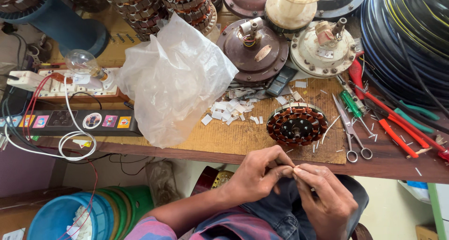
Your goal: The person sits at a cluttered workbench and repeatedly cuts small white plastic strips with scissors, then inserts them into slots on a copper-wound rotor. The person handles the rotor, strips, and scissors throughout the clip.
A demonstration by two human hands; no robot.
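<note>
Fingertips are doing all the work here: we're pinching a tiny pale slip (295,167) between the left hand (256,174) and the right hand (325,198), both closed on it, held over the lap just below the edge of the surface (234,141). It's looking paper-thin and featherlight, bendy and easy to crease or drop, so we're taking it by its ends with thumb and forefinger. The wound stator (297,124) is sitting on the surface right above, with white scraps (229,111) and scissors (351,132) beside it.
</note>
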